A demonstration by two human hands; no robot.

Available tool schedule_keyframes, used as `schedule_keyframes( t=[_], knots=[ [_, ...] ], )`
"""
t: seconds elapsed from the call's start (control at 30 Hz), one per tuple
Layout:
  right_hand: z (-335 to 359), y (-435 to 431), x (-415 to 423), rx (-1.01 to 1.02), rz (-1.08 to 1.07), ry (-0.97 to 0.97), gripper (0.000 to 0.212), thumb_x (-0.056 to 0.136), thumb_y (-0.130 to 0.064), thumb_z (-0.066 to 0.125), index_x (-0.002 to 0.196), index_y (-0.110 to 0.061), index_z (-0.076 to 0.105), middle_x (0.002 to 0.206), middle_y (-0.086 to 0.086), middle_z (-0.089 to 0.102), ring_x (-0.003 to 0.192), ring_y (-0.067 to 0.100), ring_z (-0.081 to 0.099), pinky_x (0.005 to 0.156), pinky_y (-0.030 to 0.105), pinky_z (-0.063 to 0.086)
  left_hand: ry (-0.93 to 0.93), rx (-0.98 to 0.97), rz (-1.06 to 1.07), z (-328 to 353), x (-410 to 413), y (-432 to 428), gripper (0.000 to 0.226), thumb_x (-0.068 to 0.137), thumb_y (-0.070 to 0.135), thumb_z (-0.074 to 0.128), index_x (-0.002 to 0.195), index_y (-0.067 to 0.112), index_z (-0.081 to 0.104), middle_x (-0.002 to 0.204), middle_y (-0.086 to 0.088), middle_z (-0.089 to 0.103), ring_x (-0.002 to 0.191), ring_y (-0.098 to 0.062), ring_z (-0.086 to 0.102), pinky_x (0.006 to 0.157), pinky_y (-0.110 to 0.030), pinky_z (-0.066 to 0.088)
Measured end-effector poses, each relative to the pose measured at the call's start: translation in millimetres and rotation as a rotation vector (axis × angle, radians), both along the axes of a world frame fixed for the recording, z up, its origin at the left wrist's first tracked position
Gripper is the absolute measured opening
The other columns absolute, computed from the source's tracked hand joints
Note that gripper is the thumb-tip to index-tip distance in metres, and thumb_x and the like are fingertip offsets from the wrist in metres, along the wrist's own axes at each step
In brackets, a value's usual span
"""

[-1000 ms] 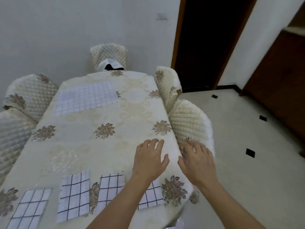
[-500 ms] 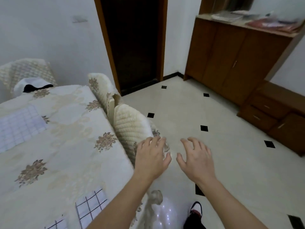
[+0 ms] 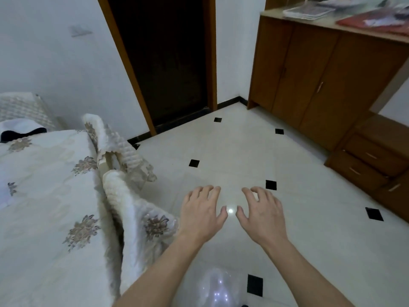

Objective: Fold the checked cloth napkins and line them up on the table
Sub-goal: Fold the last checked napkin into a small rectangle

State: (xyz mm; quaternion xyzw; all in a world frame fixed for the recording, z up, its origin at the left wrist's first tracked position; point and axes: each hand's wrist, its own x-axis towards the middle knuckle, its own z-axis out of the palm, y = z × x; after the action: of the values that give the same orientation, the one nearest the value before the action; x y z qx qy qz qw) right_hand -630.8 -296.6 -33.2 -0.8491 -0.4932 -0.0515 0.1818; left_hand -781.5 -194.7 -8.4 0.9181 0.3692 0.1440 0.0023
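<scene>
Head view, gaze off the surface (image 3: 44, 229) (floral cloth, lower left) and onto the tiled floor (image 3: 221, 147). Progress: no checked napkin was plainly in frame. A paler patch at the far-left edge was too cropped to identify, so the napkins lay outside the view, presumably further along the surface, and the folded vs. unfolded count could not be read. L hand (image 3: 201, 214) and R hand (image 3: 262, 214) hovered side by side at centre frame, palms down, above the floor and apart from the surface. Each grip was spread, fingers lightly curved, holding nothing. Judged: no fold in hand at this moment, i.e. either between napkins or work finished; which, not determinable. Two quilted chairs (image 3: 135, 220) stood tucked against the surface edge, left of the L hand. Containers: wooden cabinet (image 3: 309, 74), upper right, doors closed, contents hidden; low drawer unit (image 3: 371, 156), right edge, drawers closed, contents hidden. On the cabinet top lay papers (image 3: 307, 9) and a red item (image 3: 374, 22), both blurred. Glossy translucent object (image 3: 217, 289), bottom centre: unidentified.
</scene>
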Motion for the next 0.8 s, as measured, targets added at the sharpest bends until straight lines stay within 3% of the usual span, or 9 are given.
schedule_keyframes(
  t=[0.23, 0.47, 0.8],
  knots=[
    [0.6, 51.3, 62.4, -0.031, 0.104, 0.016, 0.049, 0.081, -0.046, 0.054, 0.122, -0.021, 0.064, 0.117, 0.006, 0.065, 0.111, 0.027, 0.060, 0.090, 0.043, 0.048, 0.023, -0.004, 0.077, 5.0, 55.8, 35.5, 0.050, 0.086, 0.052, 0.046, 0.123, 0.020, 0.061, 0.118, 0.002, 0.066, 0.103, -0.022, 0.061, 0.088, -0.040, 0.048],
    [-2.0, 122.2, 93.8, -0.048, 0.195, 0.035, 0.049, 0.082, -0.046, 0.049, 0.121, -0.021, 0.064, 0.117, 0.005, 0.065, 0.110, 0.026, 0.061, 0.090, 0.044, 0.050, 0.000, -0.025, 0.154, -6.9, 85.8, 100.5, 0.052, 0.086, 0.052, 0.048, 0.124, 0.020, 0.060, 0.120, 0.002, 0.066, 0.107, -0.022, 0.062, 0.092, -0.041, 0.051],
    [-0.5, 324.3, 118.4, -0.074, 0.348, -0.011, 0.049, 0.083, -0.047, 0.048, 0.121, -0.021, 0.063, 0.116, 0.005, 0.064, 0.108, 0.026, 0.061, 0.088, 0.044, 0.050, -0.083, 0.008, 0.312, -9.9, 101.5, 277.3, 0.050, 0.086, 0.052, 0.048, 0.124, 0.021, 0.060, 0.119, 0.004, 0.066, 0.105, -0.020, 0.062, 0.091, -0.039, 0.050]
  ],
)
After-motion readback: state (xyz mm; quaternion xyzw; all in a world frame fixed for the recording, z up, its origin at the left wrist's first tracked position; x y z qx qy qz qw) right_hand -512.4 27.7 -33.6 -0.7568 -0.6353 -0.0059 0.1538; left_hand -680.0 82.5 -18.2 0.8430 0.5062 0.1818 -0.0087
